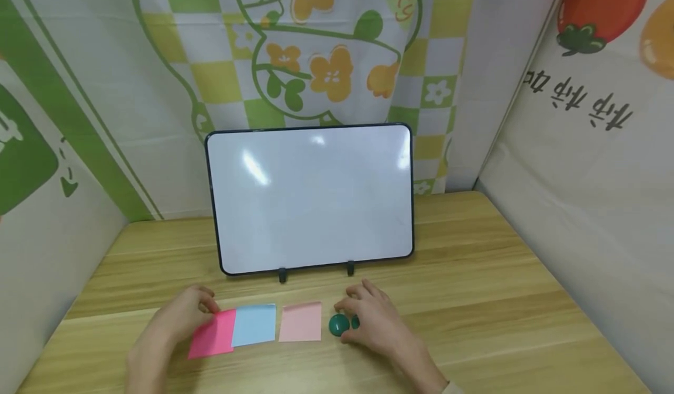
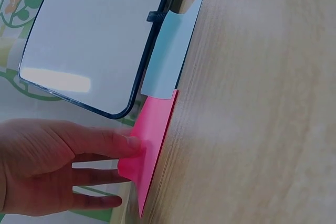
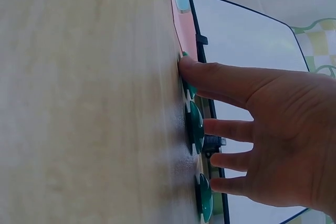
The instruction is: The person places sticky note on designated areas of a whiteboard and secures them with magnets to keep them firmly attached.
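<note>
Three sticky notes lie in a row on the table: a hot pink sticky note (image 1: 213, 336) at left, a light blue sticky note (image 1: 254, 325) beside it and a pale pink sticky note (image 1: 301, 322). My left hand (image 1: 181, 318) pinches the hot pink note at its upper left corner, thumb on top, and the paper bends there in the left wrist view. My right hand (image 1: 376, 318) has thumb and index finger at opposite edges of a round green magnet (image 1: 339, 325). Two more green magnets (image 3: 196, 127) lie under that hand in the right wrist view.
A black-framed whiteboard (image 1: 313, 201) leans upright behind the notes on small black feet (image 1: 282, 275). Patterned curtains (image 1: 221, 84) hang at the back and both sides of the wooden table (image 1: 500, 300).
</note>
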Action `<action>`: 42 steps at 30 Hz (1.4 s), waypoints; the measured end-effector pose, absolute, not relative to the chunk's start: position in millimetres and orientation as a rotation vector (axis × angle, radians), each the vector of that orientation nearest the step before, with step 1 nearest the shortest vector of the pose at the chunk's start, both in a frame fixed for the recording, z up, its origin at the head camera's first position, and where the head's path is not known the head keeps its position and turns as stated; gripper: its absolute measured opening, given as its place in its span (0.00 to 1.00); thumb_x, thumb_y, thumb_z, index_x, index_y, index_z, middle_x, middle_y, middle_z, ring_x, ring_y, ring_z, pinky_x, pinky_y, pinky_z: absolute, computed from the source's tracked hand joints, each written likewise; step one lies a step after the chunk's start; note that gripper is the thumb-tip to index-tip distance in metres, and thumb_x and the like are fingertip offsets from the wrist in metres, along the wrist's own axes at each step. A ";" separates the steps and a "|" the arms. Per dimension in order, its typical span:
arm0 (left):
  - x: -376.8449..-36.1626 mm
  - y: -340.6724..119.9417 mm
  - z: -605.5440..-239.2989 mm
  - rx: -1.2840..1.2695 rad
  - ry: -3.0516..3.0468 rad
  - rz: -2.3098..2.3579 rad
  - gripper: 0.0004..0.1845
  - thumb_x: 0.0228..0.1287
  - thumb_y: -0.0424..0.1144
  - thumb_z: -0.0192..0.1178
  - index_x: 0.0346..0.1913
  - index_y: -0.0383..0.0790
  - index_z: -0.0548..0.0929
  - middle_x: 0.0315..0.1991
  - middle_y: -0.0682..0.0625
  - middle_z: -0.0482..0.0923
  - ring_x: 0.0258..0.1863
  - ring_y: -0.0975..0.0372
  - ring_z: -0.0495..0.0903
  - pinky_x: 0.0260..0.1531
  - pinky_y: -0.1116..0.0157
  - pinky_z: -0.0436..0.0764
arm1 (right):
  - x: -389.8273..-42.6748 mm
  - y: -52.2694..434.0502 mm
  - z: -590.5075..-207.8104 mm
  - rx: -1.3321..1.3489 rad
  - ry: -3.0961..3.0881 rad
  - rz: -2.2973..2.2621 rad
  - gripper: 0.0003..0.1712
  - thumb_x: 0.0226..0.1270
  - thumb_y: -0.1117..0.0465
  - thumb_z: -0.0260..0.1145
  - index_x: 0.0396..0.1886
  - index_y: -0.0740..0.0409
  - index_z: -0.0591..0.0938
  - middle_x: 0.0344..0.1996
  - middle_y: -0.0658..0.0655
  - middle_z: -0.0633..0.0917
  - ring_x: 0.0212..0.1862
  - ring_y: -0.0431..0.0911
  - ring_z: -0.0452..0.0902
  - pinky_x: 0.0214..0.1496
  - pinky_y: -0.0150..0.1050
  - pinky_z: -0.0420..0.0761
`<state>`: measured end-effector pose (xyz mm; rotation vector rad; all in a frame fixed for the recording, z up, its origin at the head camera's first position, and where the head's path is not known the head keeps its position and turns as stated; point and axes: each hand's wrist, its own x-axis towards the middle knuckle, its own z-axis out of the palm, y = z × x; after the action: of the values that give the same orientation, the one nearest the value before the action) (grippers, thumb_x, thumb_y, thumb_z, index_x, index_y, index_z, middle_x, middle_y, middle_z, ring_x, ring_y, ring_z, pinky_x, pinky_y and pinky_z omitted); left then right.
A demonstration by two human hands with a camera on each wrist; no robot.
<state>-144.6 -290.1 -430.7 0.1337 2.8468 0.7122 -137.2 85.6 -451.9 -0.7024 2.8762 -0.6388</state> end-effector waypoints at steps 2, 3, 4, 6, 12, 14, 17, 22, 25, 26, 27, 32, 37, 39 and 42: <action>-145.1 -289.9 -431.0 0.142 2.855 0.710 0.07 0.51 0.30 0.64 0.34 0.37 0.88 0.55 0.32 0.77 0.50 0.44 0.79 0.47 0.48 0.79 | -137.4 85.8 -452.2 -0.701 2.878 -0.637 0.29 0.49 0.49 0.80 0.54 0.42 0.85 0.65 0.58 0.76 0.74 0.66 0.58 0.73 0.64 0.61; -145.2 -289.6 -431.0 0.143 2.859 0.707 0.07 0.51 0.30 0.64 0.34 0.38 0.88 0.55 0.32 0.77 0.51 0.44 0.79 0.47 0.48 0.79 | -137.4 85.9 -452.2 -0.701 2.879 -0.637 0.29 0.49 0.49 0.80 0.54 0.42 0.85 0.65 0.58 0.76 0.74 0.66 0.58 0.72 0.64 0.61; -145.5 -289.5 -431.1 0.144 2.862 0.703 0.07 0.51 0.30 0.64 0.34 0.38 0.88 0.55 0.32 0.77 0.51 0.43 0.79 0.47 0.47 0.79 | -137.4 86.1 -452.3 -0.700 2.878 -0.639 0.29 0.49 0.49 0.80 0.54 0.42 0.85 0.65 0.58 0.76 0.74 0.66 0.58 0.72 0.64 0.61; -145.9 -289.3 -431.6 0.149 2.871 0.694 0.07 0.51 0.30 0.64 0.34 0.39 0.88 0.55 0.32 0.77 0.52 0.42 0.79 0.48 0.46 0.79 | -137.5 86.6 -452.1 -0.696 2.873 -0.646 0.28 0.49 0.49 0.80 0.53 0.42 0.85 0.65 0.58 0.76 0.74 0.66 0.58 0.72 0.64 0.61; -145.6 -289.2 -432.3 0.165 2.892 0.683 0.06 0.51 0.31 0.64 0.33 0.39 0.88 0.54 0.33 0.78 0.54 0.38 0.77 0.51 0.43 0.78 | -137.6 87.8 -451.8 -0.691 2.859 -0.670 0.27 0.50 0.49 0.80 0.53 0.43 0.85 0.66 0.58 0.76 0.74 0.66 0.57 0.71 0.66 0.62; -145.3 -289.4 -432.3 0.175 2.899 0.680 0.06 0.52 0.31 0.64 0.32 0.40 0.88 0.53 0.33 0.78 0.54 0.39 0.78 0.51 0.44 0.78 | -137.4 88.1 -451.9 -0.691 2.859 -0.683 0.27 0.50 0.50 0.80 0.53 0.43 0.85 0.66 0.58 0.75 0.74 0.66 0.57 0.71 0.66 0.62; -145.0 -289.5 -431.8 0.179 2.899 0.681 0.05 0.52 0.31 0.64 0.32 0.40 0.88 0.53 0.33 0.78 0.52 0.42 0.79 0.48 0.47 0.79 | -136.9 88.5 -452.3 -0.690 2.858 -0.704 0.25 0.50 0.50 0.79 0.51 0.43 0.86 0.66 0.58 0.75 0.74 0.66 0.57 0.71 0.66 0.62; -144.6 -289.6 -431.4 0.176 2.888 0.700 0.04 0.54 0.31 0.64 0.32 0.39 0.88 0.53 0.32 0.77 0.48 0.45 0.80 0.45 0.50 0.80 | -136.5 89.0 -452.9 -0.695 2.861 -0.727 0.23 0.51 0.50 0.79 0.49 0.44 0.87 0.66 0.58 0.76 0.74 0.67 0.57 0.70 0.67 0.62; -144.1 -289.5 -431.6 0.177 2.887 0.709 0.04 0.54 0.31 0.65 0.32 0.39 0.88 0.54 0.31 0.77 0.49 0.44 0.80 0.46 0.48 0.80 | -136.6 89.1 -453.2 -0.697 2.860 -0.735 0.22 0.51 0.50 0.79 0.48 0.44 0.88 0.66 0.59 0.76 0.74 0.67 0.58 0.70 0.67 0.63; -143.9 -289.5 -431.5 0.177 2.886 0.709 0.03 0.54 0.31 0.65 0.32 0.39 0.88 0.54 0.31 0.77 0.49 0.43 0.80 0.46 0.48 0.80 | -136.7 89.2 -453.3 -0.696 2.858 -0.735 0.22 0.51 0.50 0.79 0.48 0.44 0.88 0.66 0.59 0.76 0.74 0.67 0.58 0.70 0.67 0.63; -143.8 -289.4 -431.7 0.173 2.886 0.710 0.03 0.55 0.32 0.65 0.32 0.39 0.88 0.54 0.31 0.77 0.50 0.43 0.79 0.46 0.48 0.80 | -136.8 89.2 -453.6 -0.694 2.858 -0.735 0.22 0.51 0.50 0.79 0.47 0.44 0.88 0.66 0.59 0.76 0.74 0.67 0.58 0.70 0.67 0.63; -143.6 -289.9 -432.7 0.164 2.885 0.701 0.03 0.55 0.33 0.65 0.33 0.40 0.88 0.55 0.31 0.77 0.52 0.41 0.78 0.46 0.47 0.79 | -137.3 89.4 -454.8 -0.688 2.855 -0.733 0.21 0.50 0.50 0.79 0.47 0.44 0.88 0.66 0.59 0.75 0.74 0.66 0.58 0.71 0.66 0.62; -145.0 -292.1 -433.2 0.150 2.883 0.679 0.04 0.57 0.34 0.65 0.34 0.41 0.88 0.56 0.32 0.77 0.53 0.40 0.78 0.48 0.44 0.79 | -138.2 89.1 -455.6 -0.691 2.849 -0.743 0.21 0.50 0.50 0.80 0.46 0.46 0.88 0.66 0.58 0.76 0.74 0.66 0.58 0.71 0.65 0.62; -145.4 -292.8 -432.6 0.149 2.884 0.670 0.04 0.58 0.35 0.64 0.34 0.41 0.88 0.56 0.33 0.78 0.53 0.40 0.78 0.48 0.44 0.78 | -139.0 88.9 -455.6 -0.696 2.851 -0.746 0.21 0.50 0.50 0.80 0.46 0.47 0.88 0.66 0.57 0.76 0.74 0.65 0.58 0.71 0.65 0.62; -145.7 -293.2 -430.4 0.126 2.891 0.657 0.06 0.59 0.37 0.63 0.36 0.40 0.88 0.54 0.35 0.80 0.50 0.45 0.80 0.46 0.47 0.79 | -140.1 88.8 -455.9 -0.706 2.854 -0.753 0.21 0.51 0.49 0.79 0.45 0.48 0.88 0.65 0.57 0.77 0.74 0.65 0.58 0.71 0.65 0.63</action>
<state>-145.7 -293.2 -430.4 0.1260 2.8914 0.6568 -140.1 88.8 -455.9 -0.7063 2.8537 -0.7528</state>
